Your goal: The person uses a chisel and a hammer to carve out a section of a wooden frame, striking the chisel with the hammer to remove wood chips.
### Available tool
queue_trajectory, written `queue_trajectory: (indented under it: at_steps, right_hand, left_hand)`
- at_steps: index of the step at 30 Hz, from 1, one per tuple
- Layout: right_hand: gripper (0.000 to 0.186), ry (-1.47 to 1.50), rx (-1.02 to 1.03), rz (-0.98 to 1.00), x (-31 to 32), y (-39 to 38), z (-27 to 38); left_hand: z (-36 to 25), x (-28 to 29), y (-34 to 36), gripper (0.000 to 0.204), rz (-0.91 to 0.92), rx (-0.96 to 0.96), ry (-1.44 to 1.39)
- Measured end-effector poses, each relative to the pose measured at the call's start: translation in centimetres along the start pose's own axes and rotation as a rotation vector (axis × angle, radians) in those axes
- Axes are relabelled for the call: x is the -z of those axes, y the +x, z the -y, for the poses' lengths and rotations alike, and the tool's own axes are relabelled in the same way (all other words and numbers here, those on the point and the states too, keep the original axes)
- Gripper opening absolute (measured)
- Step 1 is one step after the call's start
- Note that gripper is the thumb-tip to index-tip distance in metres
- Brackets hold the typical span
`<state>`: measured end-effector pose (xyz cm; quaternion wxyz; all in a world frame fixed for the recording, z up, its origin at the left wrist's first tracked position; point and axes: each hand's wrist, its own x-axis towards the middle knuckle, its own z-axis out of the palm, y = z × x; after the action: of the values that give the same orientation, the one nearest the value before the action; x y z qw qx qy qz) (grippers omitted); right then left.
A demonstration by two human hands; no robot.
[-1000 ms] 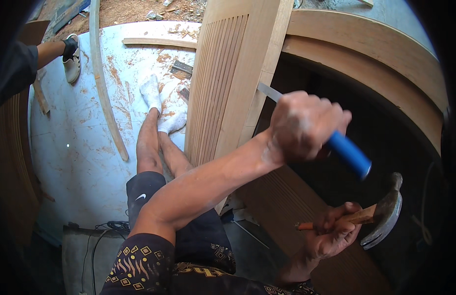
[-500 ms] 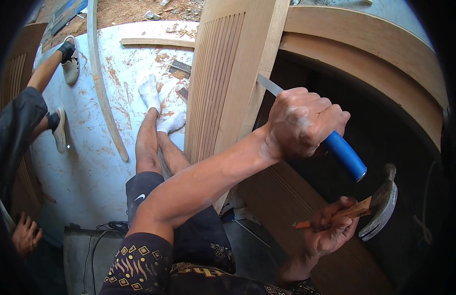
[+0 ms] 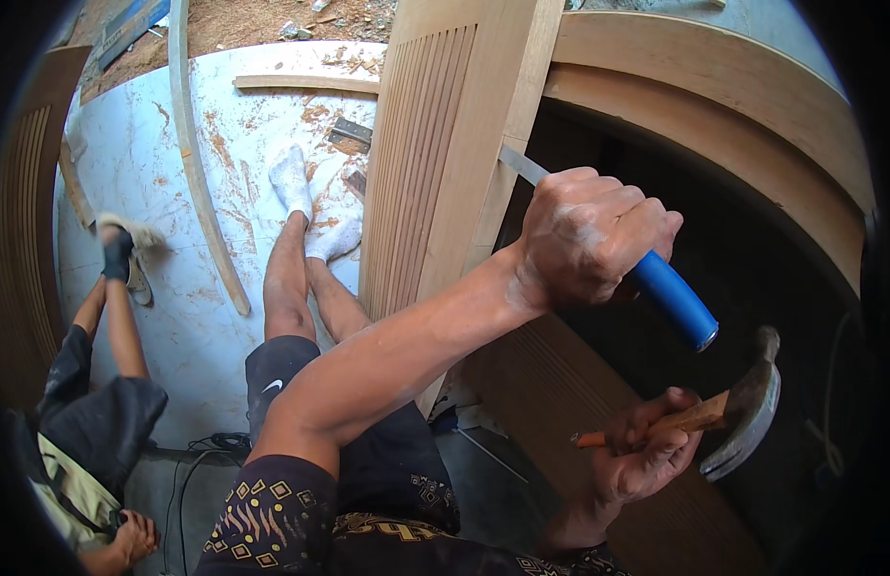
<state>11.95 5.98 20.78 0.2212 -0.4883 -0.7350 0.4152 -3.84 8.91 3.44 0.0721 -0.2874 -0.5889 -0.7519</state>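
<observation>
The blue-handled chisel (image 3: 677, 302) slants away from the grooved wooden panel (image 3: 450, 182), its blade tip meeting the panel's long right edge (whether it has bitten in, I cannot tell). The left hand (image 3: 589, 235) has its fingers clamped around the handle. Nearer the wearer, the right hand (image 3: 651, 456) curls its fingers around a claw hammer (image 3: 747, 403) by the wooden handle, well apart from the panel. A short strip (image 3: 306, 84) lies near the white floor's (image 3: 205, 355) far edge.

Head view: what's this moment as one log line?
left grip: around blue-handled chisel; chisel tip: at grooved wooden panel; right grip: holding claw hammer; hammer head: apart from chisel
</observation>
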Motion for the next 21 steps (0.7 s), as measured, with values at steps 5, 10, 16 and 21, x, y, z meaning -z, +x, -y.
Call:
queue_trajectory:
  at_steps: [5,10,16,21]
  right_hand:
    - [0.059,-0.068,0.061,0.036,-0.5,0.0,0.5]
    - [0.061,-0.107,0.051,0.056,-0.8,0.1,0.6]
    - [0.063,-0.118,0.023,0.020,-1.1,0.2,0.9]
    - [0.062,-0.106,0.031,0.017,-1.0,0.1,0.8]
  left_hand:
    - [0.2,0.0,0.6,0.031,-0.031,0.018,-0.009]
    - [0.1,-0.1,0.6,0.031,-0.037,0.028,-0.015]
    - [0.1,-0.1,0.5,0.031,-0.021,0.031,0.007]
    - [0.1,-0.2,0.2,0.032,-0.009,0.019,0.003]
